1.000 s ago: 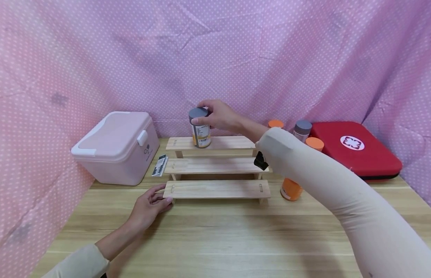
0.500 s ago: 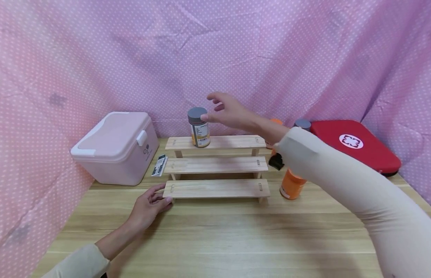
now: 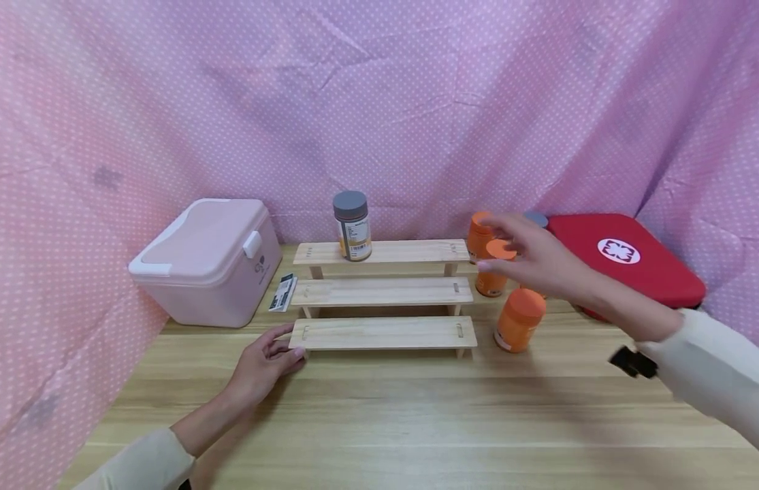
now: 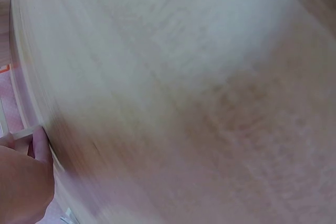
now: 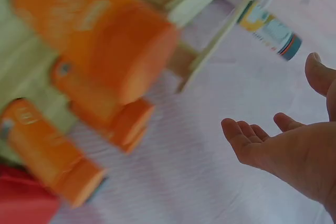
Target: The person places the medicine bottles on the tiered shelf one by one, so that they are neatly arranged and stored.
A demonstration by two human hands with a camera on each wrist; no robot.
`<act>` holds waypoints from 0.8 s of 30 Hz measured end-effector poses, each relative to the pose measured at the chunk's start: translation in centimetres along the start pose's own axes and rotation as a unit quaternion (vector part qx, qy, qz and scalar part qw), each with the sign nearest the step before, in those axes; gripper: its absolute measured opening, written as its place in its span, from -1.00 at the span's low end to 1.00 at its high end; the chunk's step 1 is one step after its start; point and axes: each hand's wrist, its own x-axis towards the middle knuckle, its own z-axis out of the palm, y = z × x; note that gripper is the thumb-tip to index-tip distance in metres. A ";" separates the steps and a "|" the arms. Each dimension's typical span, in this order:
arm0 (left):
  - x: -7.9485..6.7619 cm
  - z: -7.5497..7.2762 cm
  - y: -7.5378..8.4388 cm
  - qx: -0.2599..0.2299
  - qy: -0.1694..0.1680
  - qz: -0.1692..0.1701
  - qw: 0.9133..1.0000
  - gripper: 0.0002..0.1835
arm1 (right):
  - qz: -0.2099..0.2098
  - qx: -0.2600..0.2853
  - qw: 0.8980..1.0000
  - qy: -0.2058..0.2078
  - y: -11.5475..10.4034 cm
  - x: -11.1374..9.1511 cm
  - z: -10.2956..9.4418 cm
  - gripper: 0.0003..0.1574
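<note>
In the head view a three-tier wooden rack (image 3: 382,292) stands on the table. One grey-capped bottle (image 3: 356,238) with a white and yellow label stands upright at the left of its top tier. My left hand (image 3: 259,367) holds the left end of the lowest tier, thumb in front and fingers curled at the side. My right hand (image 3: 535,258), fingers spread and holding nothing, hovers over several orange bottles (image 3: 519,327) right of the rack. It partly hides them. The right wrist view shows the empty palm and blurred orange bottles (image 5: 100,30).
A pale pink lidded box (image 3: 201,262) stands at the left, with a small flat packet (image 3: 283,292) beside it. At the right lies a red first-aid case (image 3: 624,255), a grey cap (image 3: 536,219) showing beside it. Pink dotted cloth (image 3: 404,122) hangs behind.
My right hand has let go of the grey-capped bottle on the top tier and moved right, over the orange bottles. The left hand has stayed at the rack's end.
</note>
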 end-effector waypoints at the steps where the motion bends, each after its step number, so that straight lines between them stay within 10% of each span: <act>1: 0.0 0.0 0.0 0.000 -0.002 0.000 1.000 -0.35 | 0.010 -0.001 1.000 0.002 0.8 -0.8 -0.4 -0.18; 10: 0.2 0.0 0.0 0.004 0.002 -0.009 1.000 -0.36 | 0.078 -0.007 0.997 -0.012 6.4 -5.8 -1.5 -0.16; 24: 0.2 0.0 0.1 0.014 0.006 -0.010 1.000 -0.36 | 0.105 0.038 0.991 -0.079 8.2 -7.2 0.8 -0.08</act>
